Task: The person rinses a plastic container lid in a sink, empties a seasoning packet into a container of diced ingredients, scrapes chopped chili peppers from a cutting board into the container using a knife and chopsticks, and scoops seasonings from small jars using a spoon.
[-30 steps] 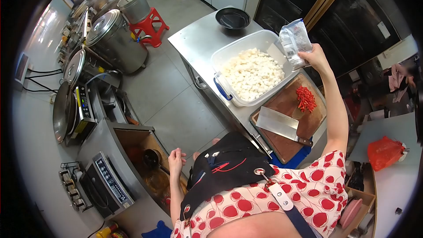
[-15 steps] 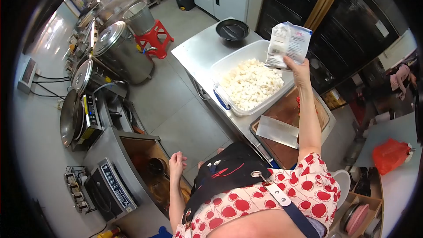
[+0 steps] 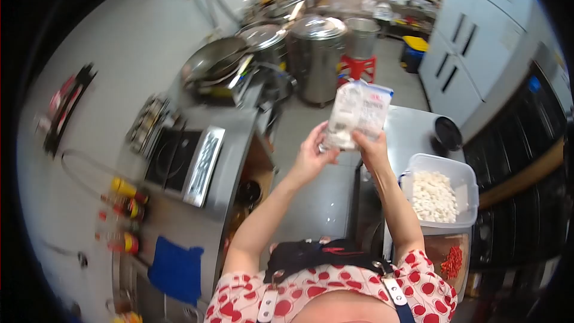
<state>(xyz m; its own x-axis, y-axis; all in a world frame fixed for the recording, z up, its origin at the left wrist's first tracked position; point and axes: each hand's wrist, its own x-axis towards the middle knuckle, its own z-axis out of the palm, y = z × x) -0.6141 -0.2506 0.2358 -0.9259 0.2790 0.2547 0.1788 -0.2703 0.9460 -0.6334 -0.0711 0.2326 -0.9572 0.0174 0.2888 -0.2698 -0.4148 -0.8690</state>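
Holding the printed packet (image 3: 360, 111) slightly above mid-frame, the right hand (image 3: 373, 148) pinched its lower edge; the left hand (image 3: 313, 153) curled, partly open, at its lower left corner, hold unclear. Probably light, pliable and slick, it suited gripping low on both sides. White chunks (image 3: 434, 198) lay in a translucent tub (image 3: 467, 173), right.

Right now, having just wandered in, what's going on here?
A person is holding up a printed plastic packet: the right hand grips its bottom edge, and the left hand is at its lower-left corner. On the steel table stands a clear plastic tub of white cubes; chopped red pepper lies on a cutting board nearby.
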